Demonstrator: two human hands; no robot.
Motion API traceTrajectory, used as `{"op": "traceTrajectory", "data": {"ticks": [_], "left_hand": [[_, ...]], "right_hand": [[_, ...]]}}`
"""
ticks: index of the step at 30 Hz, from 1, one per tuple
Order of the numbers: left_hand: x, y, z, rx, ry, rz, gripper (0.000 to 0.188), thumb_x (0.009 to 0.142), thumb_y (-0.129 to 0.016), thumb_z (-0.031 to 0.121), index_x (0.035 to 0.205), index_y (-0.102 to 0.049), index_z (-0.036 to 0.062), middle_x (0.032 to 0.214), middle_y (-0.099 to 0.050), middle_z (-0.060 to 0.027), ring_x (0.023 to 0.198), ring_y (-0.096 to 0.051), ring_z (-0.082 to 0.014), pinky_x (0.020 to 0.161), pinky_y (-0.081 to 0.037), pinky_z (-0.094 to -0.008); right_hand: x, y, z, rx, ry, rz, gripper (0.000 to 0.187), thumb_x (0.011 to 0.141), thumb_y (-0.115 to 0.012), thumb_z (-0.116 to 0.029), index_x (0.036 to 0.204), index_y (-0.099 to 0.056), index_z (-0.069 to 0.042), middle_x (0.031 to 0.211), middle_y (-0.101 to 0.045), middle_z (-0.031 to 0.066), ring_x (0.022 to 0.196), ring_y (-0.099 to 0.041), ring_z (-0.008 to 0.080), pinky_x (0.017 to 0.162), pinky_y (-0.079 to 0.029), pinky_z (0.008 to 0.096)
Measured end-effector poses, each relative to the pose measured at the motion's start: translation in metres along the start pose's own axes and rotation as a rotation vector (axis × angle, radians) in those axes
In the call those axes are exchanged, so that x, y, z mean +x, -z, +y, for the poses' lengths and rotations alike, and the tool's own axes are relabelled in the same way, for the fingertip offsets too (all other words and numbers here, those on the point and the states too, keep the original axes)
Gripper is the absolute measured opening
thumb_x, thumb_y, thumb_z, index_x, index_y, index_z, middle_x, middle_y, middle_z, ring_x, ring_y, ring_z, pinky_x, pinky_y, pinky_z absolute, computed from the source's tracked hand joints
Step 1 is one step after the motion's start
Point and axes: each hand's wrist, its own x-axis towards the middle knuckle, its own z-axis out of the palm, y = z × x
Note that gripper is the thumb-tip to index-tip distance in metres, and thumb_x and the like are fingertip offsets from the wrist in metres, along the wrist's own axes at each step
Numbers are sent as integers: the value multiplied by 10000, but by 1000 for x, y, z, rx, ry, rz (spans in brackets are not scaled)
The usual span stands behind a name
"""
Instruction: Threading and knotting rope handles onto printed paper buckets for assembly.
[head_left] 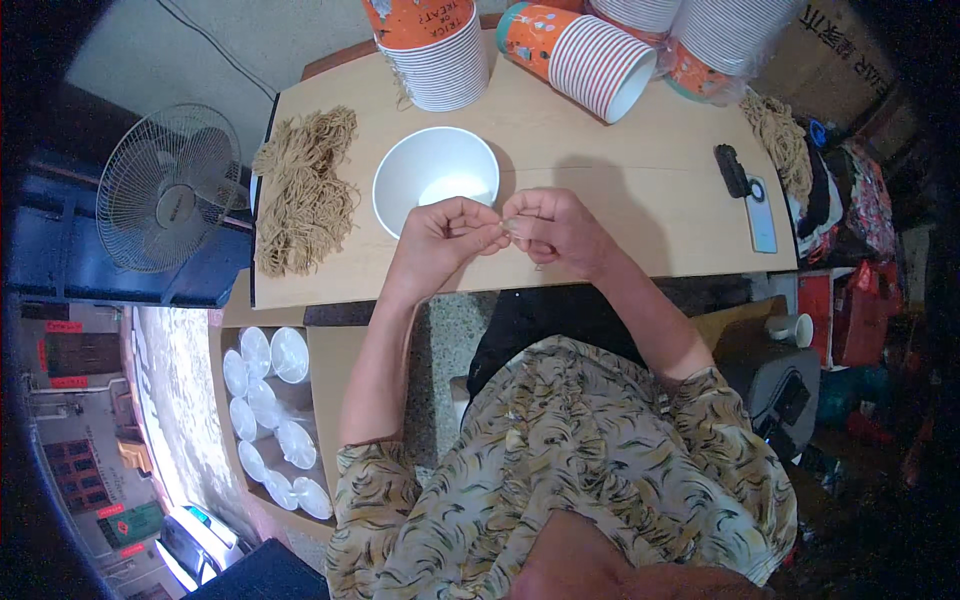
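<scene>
From afar, I see left hand (450, 240) and right hand (560, 228) nearside of the bucket (425, 165), grips pinched together, perhaps for precision; on what, I can't tell.

Ground outside (185, 400) glares white, fisheye corners black.

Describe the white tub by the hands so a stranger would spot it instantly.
Find the pale wooden table. Just beyond the left hand, toward the table's near side, sits the white tub. Unlike the orange-printed stacks farther back, it stands apart, its wide mouth facing up.
</scene>
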Motion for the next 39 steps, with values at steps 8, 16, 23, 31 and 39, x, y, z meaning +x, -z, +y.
{"op": "traceTrajectory", "data": {"ticks": [8,16,23,31,39], "left_hand": [[1,-3,-7,-59,-47,24,98,937,-649,-14,1024,-613,-43,933,-705,-100,862,-701,-140,776,-586,-237],[1,-4,-9,-4,-56,47,85,940,-634,-26,1018,-606,-48,935,-702,-99,867,-700,-136,782,-586,-233],[3,-2,-10,-4,-50,28,93,937,-641,-20,1018,-608,-52,924,-701,-103,855,-707,-141,774,-588,-235],[3,-4,-9,-27,-24,37,89,934,-661,9,1002,-625,-35,933,-712,-106,850,-699,-136,770,-582,-239],[3,-2,-12,-67,-29,18,92,940,-658,22,1018,-628,-17,940,-710,-86,862,-693,-126,790,-576,-238]], "right_hand": [[1,-4,3,186,-63,109,133,922,-590,-138,945,-603,-7,673,-496,-12,470,-376,32,409,-306,210],[-3,-11,-8,193,-103,144,185,959,-587,-198,993,-603,-17,681,-511,-4,470,-383,45,416,-314,210],[-1,-9,-2,-114,48,174,172,944,-639,-188,960,-653,-18,693,-581,-1,489,-446,29,431,-342,206],[-1,-8,2,-79,79,233,103,972,-626,-138,970,-641,-37,694,-564,-23,502,-410,10,443,-319,184],[-2,-13,0,-75,158,313,134,996,-603,-199,985,-625,-67,653,-491,-62,482,-330,10,436,-253,191]]}}
